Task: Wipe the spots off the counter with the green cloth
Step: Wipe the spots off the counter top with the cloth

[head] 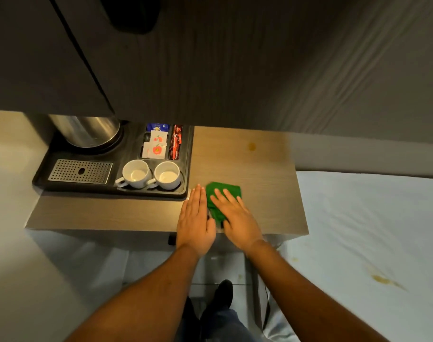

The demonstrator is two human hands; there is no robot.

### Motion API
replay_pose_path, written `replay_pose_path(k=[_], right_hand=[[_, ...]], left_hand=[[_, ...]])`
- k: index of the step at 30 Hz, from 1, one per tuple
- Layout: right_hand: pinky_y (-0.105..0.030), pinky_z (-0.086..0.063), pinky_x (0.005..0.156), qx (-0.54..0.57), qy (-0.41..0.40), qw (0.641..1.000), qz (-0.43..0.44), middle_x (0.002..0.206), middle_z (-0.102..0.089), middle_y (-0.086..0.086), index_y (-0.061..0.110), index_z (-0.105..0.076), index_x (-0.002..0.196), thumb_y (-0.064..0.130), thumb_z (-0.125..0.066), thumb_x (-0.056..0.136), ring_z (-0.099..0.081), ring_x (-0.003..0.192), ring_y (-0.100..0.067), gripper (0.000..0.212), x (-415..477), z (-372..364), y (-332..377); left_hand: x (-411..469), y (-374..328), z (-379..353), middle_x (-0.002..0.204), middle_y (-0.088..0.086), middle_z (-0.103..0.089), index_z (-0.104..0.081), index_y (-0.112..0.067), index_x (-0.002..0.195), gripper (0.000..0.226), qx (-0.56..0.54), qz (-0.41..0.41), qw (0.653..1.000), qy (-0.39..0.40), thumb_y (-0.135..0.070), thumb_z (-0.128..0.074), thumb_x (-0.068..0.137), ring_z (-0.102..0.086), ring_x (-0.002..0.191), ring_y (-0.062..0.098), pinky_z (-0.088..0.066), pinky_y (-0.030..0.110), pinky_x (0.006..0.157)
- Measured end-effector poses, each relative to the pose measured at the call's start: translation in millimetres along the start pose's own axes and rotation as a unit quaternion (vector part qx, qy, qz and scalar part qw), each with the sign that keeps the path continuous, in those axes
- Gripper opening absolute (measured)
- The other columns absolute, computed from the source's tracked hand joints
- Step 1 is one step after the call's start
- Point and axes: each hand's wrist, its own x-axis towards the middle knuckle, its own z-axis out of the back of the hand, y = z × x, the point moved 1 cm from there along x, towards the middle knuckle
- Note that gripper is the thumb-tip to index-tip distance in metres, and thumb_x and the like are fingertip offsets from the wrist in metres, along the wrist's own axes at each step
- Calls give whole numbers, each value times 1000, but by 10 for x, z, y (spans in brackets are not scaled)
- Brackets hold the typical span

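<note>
A folded green cloth lies on the wooden counter near its front edge. My right hand rests flat on top of the cloth, fingers spread, covering its near half. My left hand lies flat on the counter just left of the cloth, fingers together, its edge touching the cloth. A yellowish spot marks the counter farther back, well beyond both hands.
A black tray to the left holds two white cups, sachets, a metal drip grid and a steel kettle. A dark cabinet overhangs the counter. A white bed with yellow stains lies to the right.
</note>
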Motion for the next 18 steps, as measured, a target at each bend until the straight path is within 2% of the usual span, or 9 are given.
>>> replay_pose_path(k=[2, 5, 8, 11, 12, 14, 16, 18], right_hand=[[-43, -7, 136, -8, -23, 999, -29, 177, -16, 13, 34, -26, 168, -3, -56, 91, -9, 166, -13, 91, -327, 87, -279], [-50, -11, 136, -6, -70, 986, -151, 177, -20, 7, 31, -28, 167, -1, -55, 97, -12, 166, -20, 82, -247, 473, -677], [-49, -10, 136, -12, -104, 965, -239, 179, -17, -2, 21, -28, 169, 8, -49, 106, -11, 167, -26, 68, 369, 881, -960], [-45, -2, 136, 5, -76, 960, -271, 181, -5, -2, 22, -19, 171, 11, -41, 109, -1, 168, -24, 66, 1141, 1075, -965], [-46, -2, 136, 6, -59, 966, -250, 181, -5, -3, 22, -21, 170, 10, -43, 109, -2, 168, -25, 67, 1328, 1055, -855], [-47, -5, 135, -1, -15, 988, -153, 180, -11, -6, 21, -29, 168, 7, -49, 105, -7, 168, -29, 68, 1464, 904, -476], [-48, -4, 136, 4, 40, 999, -35, 179, -16, -4, 23, -33, 167, 1, -50, 101, -8, 168, -29, 72, 1243, 618, -94], [-48, -1, 136, 16, 66, 997, 25, 179, -18, 1, 26, -30, 168, -2, -48, 97, -6, 167, -23, 78, 774, 327, 89]], left_hand=[[21, -47, -39, 183, 8, 11, 11, -12, 171, 88, 24, -3, 1000, 9, -31, -26, 94, 10, 169, 19, -3, 45, 139], [46, -60, -71, 183, 9, 14, 13, -10, 171, 89, 58, 3, 998, 24, -37, -17, 92, 12, 169, 22, -1, 45, 139], [80, -15, -82, 182, 8, 16, 15, -11, 170, 90, 37, 8, 999, 34, -41, -11, 90, 15, 169, 21, 5, 42, 138], [134, 2, -64, 183, 7, 15, 15, -13, 170, 88, -3, 27, 999, 42, -39, -15, 91, 16, 168, 18, 9, 39, 135], [135, -1, -55, 183, 7, 14, 14, -13, 171, 88, -9, 29, 999, 42, -37, -19, 93, 15, 168, 19, 8, 39, 136], [113, -25, -38, 183, 8, 12, 11, -12, 171, 89, -11, 26, 999, 41, -34, -26, 94, 13, 169, 20, 5, 42, 138], [96, -54, -17, 183, 8, 12, 12, -13, 171, 90, -25, 30, 999, 33, -32, -30, 94, 12, 169, 19, 2, 44, 139], [80, -67, 0, 184, 8, 11, 11, -14, 172, 90, -47, 36, 998, 11, -30, -33, 95, 10, 169, 19, -1, 45, 139]])
